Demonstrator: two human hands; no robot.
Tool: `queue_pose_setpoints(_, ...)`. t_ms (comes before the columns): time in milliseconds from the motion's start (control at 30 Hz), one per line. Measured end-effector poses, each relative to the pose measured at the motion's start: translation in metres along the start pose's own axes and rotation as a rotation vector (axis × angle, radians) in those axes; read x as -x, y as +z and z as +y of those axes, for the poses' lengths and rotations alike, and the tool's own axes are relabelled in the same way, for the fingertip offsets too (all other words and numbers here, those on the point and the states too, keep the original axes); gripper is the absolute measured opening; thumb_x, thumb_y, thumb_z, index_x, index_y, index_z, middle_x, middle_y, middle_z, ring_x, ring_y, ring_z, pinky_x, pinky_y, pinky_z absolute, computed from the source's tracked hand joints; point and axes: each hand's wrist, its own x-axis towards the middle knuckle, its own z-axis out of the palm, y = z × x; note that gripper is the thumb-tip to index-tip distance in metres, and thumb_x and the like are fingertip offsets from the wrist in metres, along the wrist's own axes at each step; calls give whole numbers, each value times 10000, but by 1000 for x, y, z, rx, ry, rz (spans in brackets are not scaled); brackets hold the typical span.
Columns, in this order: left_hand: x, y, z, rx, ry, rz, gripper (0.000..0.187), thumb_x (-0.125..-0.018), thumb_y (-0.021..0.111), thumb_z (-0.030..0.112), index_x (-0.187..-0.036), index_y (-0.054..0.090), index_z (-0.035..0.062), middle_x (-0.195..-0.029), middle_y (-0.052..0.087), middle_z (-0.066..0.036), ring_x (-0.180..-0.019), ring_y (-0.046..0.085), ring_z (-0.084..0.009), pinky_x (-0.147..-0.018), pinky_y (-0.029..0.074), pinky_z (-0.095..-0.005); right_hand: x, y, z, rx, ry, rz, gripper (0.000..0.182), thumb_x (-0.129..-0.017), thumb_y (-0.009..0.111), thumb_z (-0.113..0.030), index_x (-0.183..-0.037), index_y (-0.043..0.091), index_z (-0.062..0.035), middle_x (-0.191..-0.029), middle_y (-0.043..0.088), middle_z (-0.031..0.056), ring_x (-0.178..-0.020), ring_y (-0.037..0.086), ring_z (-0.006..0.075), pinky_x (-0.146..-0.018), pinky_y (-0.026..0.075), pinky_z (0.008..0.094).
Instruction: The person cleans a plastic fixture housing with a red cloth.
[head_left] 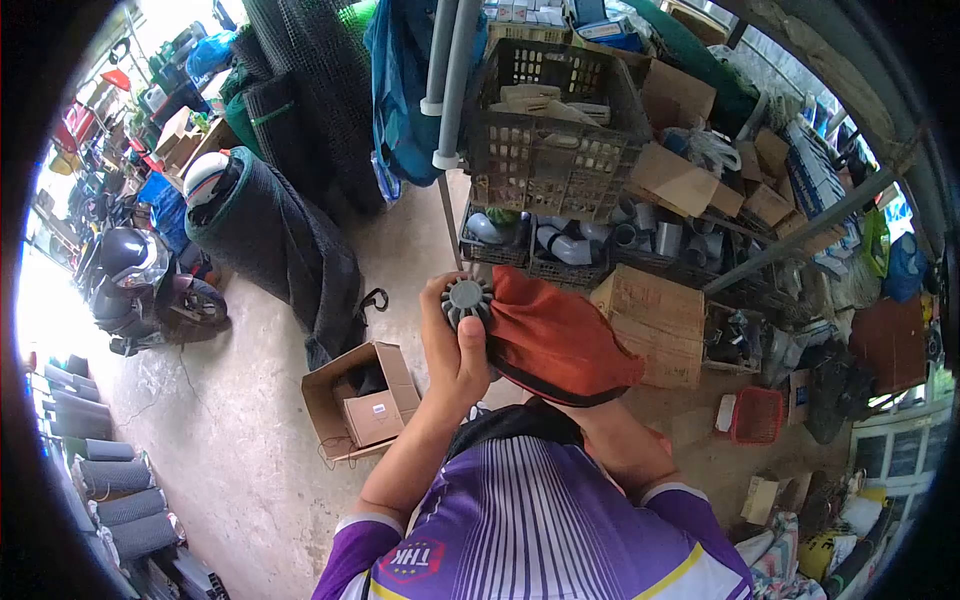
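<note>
My left hand (pixel 455 345) wraps its grip around a grey ribbed pipe fitting (pixel 466 297) held at chest height, while an orange-red cloth (pixel 555 345) covers my right hand — I can't tell how that grip stands. I judge I'm wiping the fitting, so next I'd turn it against the cloth — crates of fittings (pixel 570 245) and a cardboard box (pixel 365 400) crowd the floor below.

Left hand (pixel 455 345) around grey slotted cap (pixel 467 298), red cloth (pixel 555 340) alongside

On my purple striped shirt (pixel 540 520), low at the left chest, sits a dark badge (pixel 413 560) with red letters that I read as "THK". The label on the small box (pixel 372 415) left of the shirt is too blurred.
</note>
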Motion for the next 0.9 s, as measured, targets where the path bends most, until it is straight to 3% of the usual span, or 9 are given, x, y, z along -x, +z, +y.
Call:
queue_pose_setpoints(200,-6,-4,2,-47,13,-18,573,-953,372,502,-1152,462,-27,-1038,540,-142,-974,510,-212,-887,383,-341,-4,-1,0,13,15,-21,349,-795,651,-141,-1138,593,-102,-1093,599,105,-938,603,290,-764,490,365)
queue_pose_setpoints(300,-8,-3,-3,-33,9,10,549,-956,386,482,-1152,460,-25,-1034,543,-136,-957,513,-201,-868,394,-332,-1,1,6,325,-167,-28,291,-790,634,-131,-1079,611,-103,-1040,598,102,-902,599,297,-733,489,374)
queue_pose_setpoints(367,-13,-5,-8,3,15,22,538,-957,395,473,-1152,459,-23,-1021,543,-127,-935,516,-191,-848,402,-318,-5,-2,3,459,-151,-136,269,-827,601,-136,-1089,594,-75,-1044,595,107,-913,600,268,-759,482,353)
queue_pose_setpoints(433,-13,-5,-10,-23,2,7,542,-957,400,479,-1159,450,-22,-992,540,-111,-898,514,-175,-814,406,-296,-10,-8,-11,365,54,-279,279,-900,548,-140,-1151,548,-17,-1088,592,121,-964,606,208,-832,469,304)
queue_pose_setpoints(500,-8,-4,-17,47,-104,18,553,-958,386,488,-1162,445,-22,-984,536,-108,-895,509,-172,-810,403,-295,-13,-10,0,336,-17,-302,292,-897,556,-152,-1163,549,-31,-1125,584,114,-1005,593,216,-854,464,313)
queue_pose_setpoints(600,-9,-3,-12,-1,46,-6,550,-971,340,480,-1170,437,-24,-979,536,-109,-889,506,-177,-798,401,-301,-5,-6,14,278,-116,-197,314,-886,571,-141,-1182,546,-39,-1167,571,108,-1059,571,220,-888,454,324)
queue_pose_setpoints(700,4,1,-16,42,-82,-72,574,-952,387,488,-1185,425,-35,-956,530,-167,-878,533,-258,-794,418,-356,-4,-9,6,264,-146,-78,335,-880,575,-119,-1204,539,-43,-1195,563,104,-1100,551,218,-915,446,329)
queue_pose_setpoints(833,3,3,-15,30,-134,-37,525,-970,365,445,-1183,428,-31,-925,545,-151,-867,535,-247,-786,419,-355,-6,-6,4,341,-274,38,468,-778,671,-146,-1224,543,-77,-1199,563,112,-1080,567,235,-867,471,339)
queue_pose_setpoints(900,-6,0,-14,36,-81,-21,492,-981,344,424,-1176,436,-18,-929,547,-119,-858,522,-205,-786,413,-323,-9,-5,17,364,-274,-43,419,-768,667,-144,-1172,572,-86,-1137,578,106,-1025,581,248,-818,484,336)
